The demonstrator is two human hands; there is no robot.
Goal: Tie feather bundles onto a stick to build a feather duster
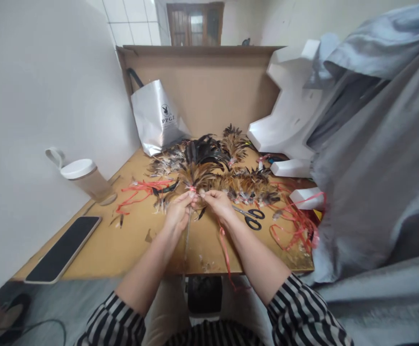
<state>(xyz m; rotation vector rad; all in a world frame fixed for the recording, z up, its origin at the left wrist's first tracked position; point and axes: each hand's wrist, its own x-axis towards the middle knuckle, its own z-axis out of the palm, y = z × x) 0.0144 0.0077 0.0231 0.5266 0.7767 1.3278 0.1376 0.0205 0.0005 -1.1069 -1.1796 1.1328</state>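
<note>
In the middle of the table, my left hand (179,210) pinches the base of a brown feather bundle (197,175), its feathers fanning away from me. Red string shows around the quills. My right hand (217,202) is closed too, thumb and finger pinched at the same base; the exact grip is too small to make out. A strip of red ribbon (225,247) hangs past my right wrist over the table edge. Below my left hand a thin pale cord (187,233) runs down. Black-handled scissors (252,217) lie right of my right hand, blades partly hidden.
Feather bundles (245,185) and dark feathers (205,149) lie behind my hands. Red ribbon tangles (298,226) lie right, more ribbon (137,190) left. Around stand a lidded cup (90,180), a phone (63,250), a silver bag (157,117), white foam (289,113) and grey cloth (375,168).
</note>
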